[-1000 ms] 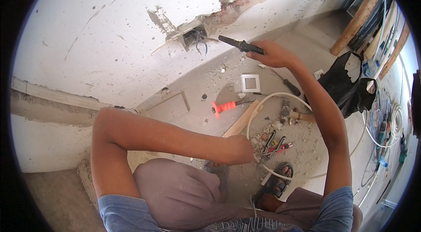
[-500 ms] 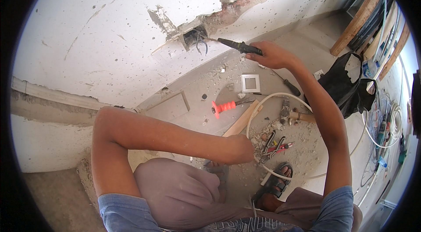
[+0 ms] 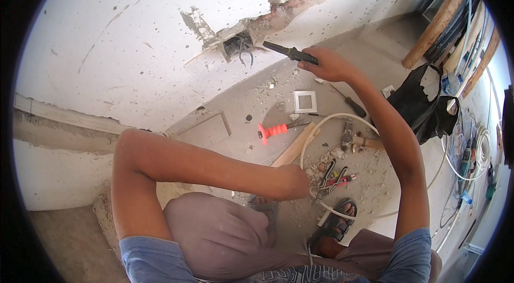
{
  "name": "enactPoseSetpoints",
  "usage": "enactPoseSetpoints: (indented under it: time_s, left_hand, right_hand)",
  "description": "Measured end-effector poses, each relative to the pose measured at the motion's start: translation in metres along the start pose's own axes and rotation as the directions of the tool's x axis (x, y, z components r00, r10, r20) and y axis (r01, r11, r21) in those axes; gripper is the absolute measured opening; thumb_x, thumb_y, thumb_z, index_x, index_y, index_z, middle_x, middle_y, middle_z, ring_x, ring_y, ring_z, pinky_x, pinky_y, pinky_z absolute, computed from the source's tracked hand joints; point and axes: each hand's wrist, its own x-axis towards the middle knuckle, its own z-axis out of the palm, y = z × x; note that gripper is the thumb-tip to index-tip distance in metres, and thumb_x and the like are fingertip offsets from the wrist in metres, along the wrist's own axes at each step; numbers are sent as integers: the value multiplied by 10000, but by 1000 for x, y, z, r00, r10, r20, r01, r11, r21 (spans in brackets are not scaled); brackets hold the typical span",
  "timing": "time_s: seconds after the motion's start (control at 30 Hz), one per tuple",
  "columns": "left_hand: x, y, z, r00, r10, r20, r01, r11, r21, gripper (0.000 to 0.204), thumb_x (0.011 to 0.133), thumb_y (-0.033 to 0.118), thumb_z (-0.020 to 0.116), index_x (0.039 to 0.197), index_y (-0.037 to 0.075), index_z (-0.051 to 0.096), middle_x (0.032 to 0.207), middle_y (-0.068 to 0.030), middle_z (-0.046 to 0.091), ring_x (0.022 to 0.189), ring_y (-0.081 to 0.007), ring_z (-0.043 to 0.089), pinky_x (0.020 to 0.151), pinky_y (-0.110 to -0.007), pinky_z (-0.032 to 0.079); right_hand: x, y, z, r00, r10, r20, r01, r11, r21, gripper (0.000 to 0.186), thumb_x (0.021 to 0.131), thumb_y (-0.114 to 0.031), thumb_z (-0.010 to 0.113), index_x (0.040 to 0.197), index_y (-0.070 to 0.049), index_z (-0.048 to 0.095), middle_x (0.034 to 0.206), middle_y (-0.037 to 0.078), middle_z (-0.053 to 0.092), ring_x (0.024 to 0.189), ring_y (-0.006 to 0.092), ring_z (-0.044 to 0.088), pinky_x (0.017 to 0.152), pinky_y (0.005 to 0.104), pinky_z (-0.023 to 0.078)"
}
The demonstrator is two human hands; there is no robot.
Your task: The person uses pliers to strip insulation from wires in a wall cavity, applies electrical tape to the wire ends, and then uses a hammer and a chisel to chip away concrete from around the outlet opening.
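Observation:
My right hand (image 3: 326, 64) grips a black elongated tool (image 3: 288, 52), its tip just right of a wall cavity (image 3: 235, 47) with grey wires (image 3: 246, 57) hanging out. My left hand (image 3: 292, 181) is closed low in the middle, beside a loop of white cable (image 3: 336, 115); whatever it may hold is hidden. Below the cavity lie a white square frame (image 3: 305, 93), a red-handled chisel (image 3: 273, 131), a screwdriver (image 3: 354, 106) and a pale board (image 3: 294, 149). Near my left hand are pliers (image 3: 334, 180) among rubble.
A hammer (image 3: 348, 134) lies by a black bag (image 3: 425, 106). At the right stand wooden planks (image 3: 436, 18), with coiled cable (image 3: 482, 152) and a teal power tool (image 3: 465, 160) below. A chased groove (image 3: 69, 122) runs along the left wall. My sandalled foot (image 3: 337, 221) is amid debris.
My right hand and the black tool have moved slightly up and left, the tool's tip lifting a little. My left hand has barely moved.

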Motion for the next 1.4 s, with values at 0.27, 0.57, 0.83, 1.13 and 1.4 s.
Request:
enactPoseSetpoints:
  time_s: [0.27,0.57,0.83,1.13,1.4]
  left_hand:
    - [0,0,4,999,-19,31,19,1000,4,112,644,95,700,723,15,700,746,-147,694,787,-318,703,636,-415,560]
    - [5,-3,16,996,-24,85,22,1000,20,111,655,85,700,744,18,706,771,-144,701,793,-316,704,643,-417,564]
    - [5,0,11,993,-55,103,53,998,24,122,645,76,707,749,11,706,777,-150,700,799,-321,704,652,-416,567]
    - [5,1,2,988,-63,139,60,998,29,128,645,74,712,754,6,709,769,-154,700,794,-325,706,647,-418,568]
    - [10,-2,11,992,-56,111,51,998,44,114,659,82,695,748,12,709,770,-151,700,791,-323,706,646,-419,567]
  right_hand:
    - [6,-8,-6,996,24,92,-18,997,-69,354,933,-380,584,921,-26,590,885,203,602,880,379,566,776,468,436]
    - [4,-5,-5,995,-15,102,19,999,-43,334,935,-351,592,965,-18,604,863,199,605,849,374,568,750,448,446]
    - [5,-5,-3,974,56,219,-102,974,204,322,952,-351,589,927,-29,601,694,55,574,647,170,551,605,361,446]
    - [7,-2,-5,991,-21,135,4,992,122,327,942,-342,595,904,-17,599,712,108,579,673,227,550,623,387,433]
    - [1,-25,-10,956,226,187,-244,966,82,406,931,-396,588,909,10,589,775,184,623,745,336,608,690,448,457]
